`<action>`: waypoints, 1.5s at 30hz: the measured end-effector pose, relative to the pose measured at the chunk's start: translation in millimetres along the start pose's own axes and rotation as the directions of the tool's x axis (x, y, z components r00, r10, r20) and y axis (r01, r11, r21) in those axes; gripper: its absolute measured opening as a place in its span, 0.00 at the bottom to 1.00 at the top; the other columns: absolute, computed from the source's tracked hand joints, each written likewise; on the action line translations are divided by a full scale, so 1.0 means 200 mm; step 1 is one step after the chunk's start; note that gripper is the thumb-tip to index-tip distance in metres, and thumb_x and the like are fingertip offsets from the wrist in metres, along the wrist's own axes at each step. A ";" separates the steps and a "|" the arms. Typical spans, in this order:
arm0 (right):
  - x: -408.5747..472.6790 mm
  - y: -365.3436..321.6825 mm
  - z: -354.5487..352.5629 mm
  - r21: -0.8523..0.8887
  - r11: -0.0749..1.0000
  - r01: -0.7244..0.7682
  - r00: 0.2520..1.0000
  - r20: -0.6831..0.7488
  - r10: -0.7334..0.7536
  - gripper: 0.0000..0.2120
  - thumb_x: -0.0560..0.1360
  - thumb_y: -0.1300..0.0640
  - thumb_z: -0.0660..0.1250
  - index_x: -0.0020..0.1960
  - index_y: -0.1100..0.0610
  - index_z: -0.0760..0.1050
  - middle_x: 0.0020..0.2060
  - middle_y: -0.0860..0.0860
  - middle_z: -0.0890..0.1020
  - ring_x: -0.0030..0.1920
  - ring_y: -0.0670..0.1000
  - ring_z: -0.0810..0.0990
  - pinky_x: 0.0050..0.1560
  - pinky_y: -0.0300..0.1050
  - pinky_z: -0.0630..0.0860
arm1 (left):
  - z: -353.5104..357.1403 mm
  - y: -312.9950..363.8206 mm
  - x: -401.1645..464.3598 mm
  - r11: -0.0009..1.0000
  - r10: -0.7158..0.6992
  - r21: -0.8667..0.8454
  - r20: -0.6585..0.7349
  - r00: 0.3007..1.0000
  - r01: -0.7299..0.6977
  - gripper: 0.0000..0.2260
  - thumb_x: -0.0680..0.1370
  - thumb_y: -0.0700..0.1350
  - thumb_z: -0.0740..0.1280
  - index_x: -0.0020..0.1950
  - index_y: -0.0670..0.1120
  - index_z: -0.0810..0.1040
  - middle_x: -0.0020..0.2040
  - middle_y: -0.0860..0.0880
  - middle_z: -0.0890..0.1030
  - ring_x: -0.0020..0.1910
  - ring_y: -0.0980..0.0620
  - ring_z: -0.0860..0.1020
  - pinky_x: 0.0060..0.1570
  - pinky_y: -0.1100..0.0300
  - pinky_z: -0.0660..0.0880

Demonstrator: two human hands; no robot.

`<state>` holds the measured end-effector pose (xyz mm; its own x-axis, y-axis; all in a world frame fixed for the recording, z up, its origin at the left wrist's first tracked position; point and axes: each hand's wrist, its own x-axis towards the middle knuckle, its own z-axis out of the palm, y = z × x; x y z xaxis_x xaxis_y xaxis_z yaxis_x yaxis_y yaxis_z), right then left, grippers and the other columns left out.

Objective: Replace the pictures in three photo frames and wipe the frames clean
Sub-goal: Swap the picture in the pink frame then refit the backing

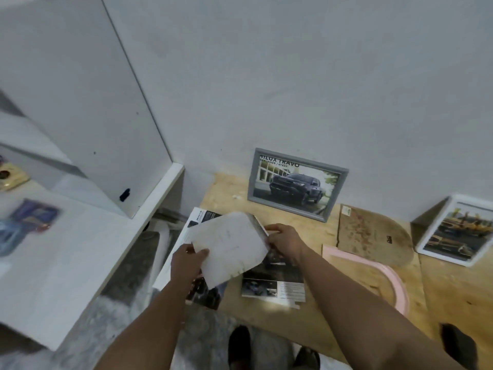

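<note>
Both hands hold a white sheet (229, 245), blank side up, above the wooden table (280, 316). My left hand (188, 263) grips its near left corner and my right hand (286, 240) pinches its right edge. A grey frame (297, 184) with a dark truck picture leans on the wall behind. A white frame (458, 231) with a yellow vehicle picture leans at the far right. A pink frame (384, 276) lies flat, empty, with a brown backing board (373, 235) beside it.
Car brochures (274, 279) and a magazine (202, 289) lie under the sheet. A white desk (53, 263) with coloured items stands to the left, with a white cabinet panel (88, 102) above it. Dark shoes (240, 345) show on the floor below.
</note>
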<state>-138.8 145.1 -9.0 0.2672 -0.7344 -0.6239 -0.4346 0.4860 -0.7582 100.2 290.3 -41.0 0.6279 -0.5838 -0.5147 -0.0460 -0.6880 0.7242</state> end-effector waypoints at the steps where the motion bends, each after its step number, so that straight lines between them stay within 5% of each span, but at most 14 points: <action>1: 0.04 -0.01 0.07 -0.032 0.999 0.006 1.000 -0.001 -0.006 0.22 0.73 0.70 0.66 0.67 0.60 0.78 0.52 0.61 0.84 0.40 0.57 0.83 0.32 0.43 0.78 | -0.03 -0.09 0.05 0.999 -0.037 -0.005 -0.020 0.999 0.037 0.19 0.64 0.56 0.74 0.49 0.47 0.80 0.47 0.47 0.83 0.47 0.44 0.83 0.49 0.44 0.82; 3: 0.12 -0.01 0.19 -0.096 0.995 0.029 1.000 0.016 -0.027 0.22 0.74 0.69 0.65 0.67 0.59 0.78 0.57 0.59 0.82 0.45 0.56 0.81 0.32 0.40 0.75 | -0.09 -0.17 0.06 0.991 -0.134 -0.036 -0.056 0.989 0.132 0.19 0.64 0.55 0.76 0.47 0.45 0.78 0.45 0.45 0.83 0.42 0.43 0.82 0.46 0.46 0.82; 7: 0.26 0.02 0.43 -0.064 0.998 -0.011 1.000 0.018 0.012 0.20 0.77 0.66 0.66 0.68 0.57 0.76 0.59 0.58 0.77 0.41 0.54 0.77 0.32 0.43 0.78 | -0.14 -0.27 0.04 0.960 -0.274 -0.070 -0.026 0.961 0.272 0.10 0.74 0.37 0.75 0.41 0.38 0.75 0.30 0.39 0.77 0.23 0.49 0.72 0.23 0.62 0.70; 11: 0.31 0.06 0.55 -0.062 0.996 -0.067 0.997 0.044 0.070 0.23 0.79 0.64 0.67 0.72 0.54 0.71 0.56 0.56 0.75 0.46 0.54 0.77 0.51 0.54 0.80 | -0.17 -0.39 0.04 0.946 -0.323 0.014 -0.024 0.946 0.323 0.11 0.72 0.40 0.76 0.36 0.40 0.75 0.29 0.42 0.81 0.27 0.47 0.76 0.32 0.53 0.79; 15: 0.27 0.09 0.51 -0.277 0.958 0.077 0.997 0.009 -0.078 0.23 0.77 0.61 0.69 0.72 0.56 0.72 0.67 0.57 0.76 0.60 0.57 0.78 0.59 0.52 0.76 | -0.20 -0.34 0.02 0.923 -0.179 0.341 -0.036 0.983 0.181 0.13 0.75 0.49 0.74 0.37 0.41 0.81 0.31 0.46 0.82 0.27 0.51 0.80 0.27 0.63 0.74; 19: 0.22 0.12 0.33 -0.358 0.932 0.055 0.993 -0.076 -0.087 0.19 0.78 0.60 0.66 0.69 0.55 0.74 0.59 0.52 0.78 0.46 0.55 0.82 0.45 0.44 0.78 | -0.12 -0.18 0.04 0.763 0.034 0.644 0.028 0.999 -0.044 0.10 0.75 0.56 0.68 0.45 0.50 0.78 0.40 0.53 0.80 0.41 0.51 0.79 0.42 0.58 0.76; 22: 0.19 0.19 0.15 -0.426 0.904 -0.045 0.982 -0.184 -0.037 0.17 0.77 0.59 0.66 0.66 0.51 0.75 0.49 0.46 0.81 0.46 0.50 0.81 0.45 0.35 0.76 | 0.06 -0.05 0.06 0.726 0.165 0.642 0.187 0.968 -0.248 0.10 0.77 0.58 0.67 0.53 0.54 0.76 0.48 0.54 0.80 0.48 0.51 0.79 0.48 0.55 0.76; 25: 0.15 0.28 0.00 -0.479 0.859 -0.180 0.957 -0.289 0.040 0.21 0.71 0.54 0.67 0.64 0.50 0.76 0.56 0.51 0.81 0.56 0.56 0.81 0.57 0.47 0.78 | 0.27 0.04 0.06 0.695 0.231 0.589 0.360 0.904 -0.413 0.14 0.77 0.57 0.68 0.60 0.52 0.77 0.56 0.53 0.80 0.56 0.52 0.78 0.55 0.55 0.76; 31: 0.11 0.45 -0.11 -0.449 0.829 -0.333 0.915 -0.367 0.168 0.27 0.71 0.46 0.69 0.67 0.54 0.72 0.61 0.59 0.76 0.61 0.63 0.78 0.62 0.55 0.77 | 0.55 0.12 -0.02 0.690 0.179 0.522 0.549 0.817 -0.502 0.14 0.75 0.53 0.66 0.60 0.52 0.79 0.56 0.49 0.81 0.53 0.48 0.79 0.47 0.57 0.73; 35: 0.12 0.50 -0.13 -0.351 0.887 -0.301 0.915 -0.367 0.165 0.29 0.72 0.44 0.71 0.70 0.53 0.71 0.61 0.58 0.78 0.61 0.62 0.79 0.61 0.53 0.77 | 0.60 0.07 -0.02 0.653 0.207 0.526 0.568 0.797 -0.545 0.17 0.74 0.53 0.58 0.58 0.51 0.79 0.50 0.45 0.82 0.48 0.45 0.81 0.48 0.52 0.79; 42: 0.11 0.50 -0.12 -0.298 0.890 -0.345 0.878 -0.437 0.194 0.31 0.74 0.46 0.72 0.74 0.52 0.67 0.67 0.59 0.72 0.65 0.64 0.74 0.64 0.56 0.74 | 0.59 0.08 -0.03 0.655 0.204 0.522 0.574 0.793 -0.547 0.20 0.71 0.55 0.61 0.59 0.50 0.80 0.51 0.46 0.84 0.48 0.46 0.81 0.47 0.55 0.77; 45: 0.11 0.52 -0.10 -0.284 0.918 -0.277 0.902 -0.405 0.147 0.30 0.74 0.47 0.72 0.73 0.54 0.69 0.64 0.57 0.78 0.62 0.61 0.78 0.61 0.53 0.76 | 0.59 0.07 -0.03 0.666 0.198 0.522 0.566 0.800 -0.534 0.19 0.72 0.55 0.62 0.59 0.50 0.81 0.50 0.46 0.84 0.48 0.46 0.81 0.47 0.56 0.76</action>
<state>-195.6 170.2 -97.4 -0.1712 -0.7829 -0.5981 -0.7171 0.5153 -0.4692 3.6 232.7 -81.2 0.0537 -0.8475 -0.5280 -0.7711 -0.3712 0.5173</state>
